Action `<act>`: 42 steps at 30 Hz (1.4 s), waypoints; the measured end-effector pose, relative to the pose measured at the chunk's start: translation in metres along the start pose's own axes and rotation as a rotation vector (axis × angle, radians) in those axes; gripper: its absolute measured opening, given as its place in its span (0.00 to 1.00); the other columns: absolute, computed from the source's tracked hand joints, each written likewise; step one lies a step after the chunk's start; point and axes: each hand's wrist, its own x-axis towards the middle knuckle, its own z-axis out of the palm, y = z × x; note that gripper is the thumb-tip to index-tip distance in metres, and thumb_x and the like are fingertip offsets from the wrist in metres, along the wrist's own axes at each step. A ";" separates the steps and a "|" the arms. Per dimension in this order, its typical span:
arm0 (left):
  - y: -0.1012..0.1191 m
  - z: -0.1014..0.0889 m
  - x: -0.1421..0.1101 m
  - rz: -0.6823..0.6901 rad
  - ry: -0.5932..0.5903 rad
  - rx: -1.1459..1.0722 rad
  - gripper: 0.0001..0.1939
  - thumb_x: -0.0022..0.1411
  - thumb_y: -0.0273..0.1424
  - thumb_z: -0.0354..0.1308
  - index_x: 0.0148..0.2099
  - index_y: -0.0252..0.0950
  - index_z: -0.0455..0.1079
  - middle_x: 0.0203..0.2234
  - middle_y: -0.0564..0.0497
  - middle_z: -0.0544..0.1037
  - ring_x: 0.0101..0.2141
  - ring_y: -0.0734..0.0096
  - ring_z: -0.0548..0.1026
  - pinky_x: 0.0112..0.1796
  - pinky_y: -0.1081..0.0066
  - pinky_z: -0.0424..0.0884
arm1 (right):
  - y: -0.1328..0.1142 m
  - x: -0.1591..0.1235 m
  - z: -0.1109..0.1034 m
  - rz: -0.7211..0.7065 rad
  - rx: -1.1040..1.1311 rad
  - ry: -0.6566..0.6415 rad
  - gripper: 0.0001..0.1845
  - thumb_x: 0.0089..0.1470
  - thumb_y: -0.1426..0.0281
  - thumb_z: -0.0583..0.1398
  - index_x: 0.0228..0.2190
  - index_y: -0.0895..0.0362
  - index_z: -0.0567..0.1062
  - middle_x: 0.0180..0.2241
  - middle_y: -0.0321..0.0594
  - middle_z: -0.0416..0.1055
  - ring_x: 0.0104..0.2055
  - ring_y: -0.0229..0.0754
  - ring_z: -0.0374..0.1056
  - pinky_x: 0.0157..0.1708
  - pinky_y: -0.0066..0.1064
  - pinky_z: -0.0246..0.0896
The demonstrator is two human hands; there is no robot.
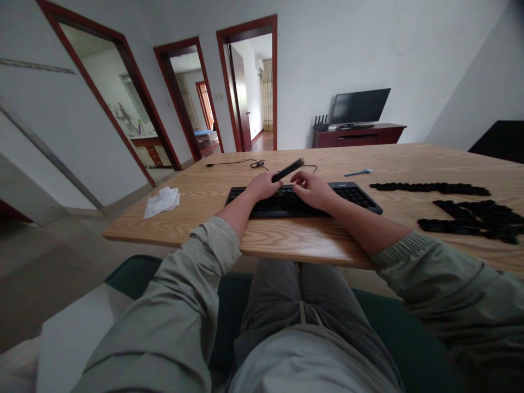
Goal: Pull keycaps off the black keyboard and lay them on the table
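A black keyboard point(282, 210) lies on the wooden table in front of me, its right part showing a grid of bare key places. My left hand point(264, 185) is closed around a slim black brush point(287, 170) above the keyboard's back edge; the brush tilts up to the right, its bristly end uppermost. Over the middle of the keyboard is my right hand point(314, 191), fingers curved and thumb a little apart from them, just beside the brush. I see nothing between those fingers. Both hands hide part of the keys.
Black keycaps lie in a row point(429, 188) and a pile point(478, 218) at the right. A blue tool point(358, 173) is behind the keyboard. A crumpled white tissue point(162, 202) lies left. The keyboard's cable point(233, 162) runs along the far side of the table point(200, 229).
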 end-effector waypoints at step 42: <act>-0.004 0.007 -0.003 -0.070 0.159 -0.178 0.22 0.68 0.45 0.49 0.30 0.33 0.71 0.23 0.50 0.73 0.27 0.69 0.69 0.29 0.71 0.60 | -0.011 -0.009 0.000 -0.188 -0.315 -0.312 0.28 0.58 0.66 0.55 0.59 0.53 0.72 0.48 0.44 0.77 0.44 0.46 0.73 0.47 0.33 0.64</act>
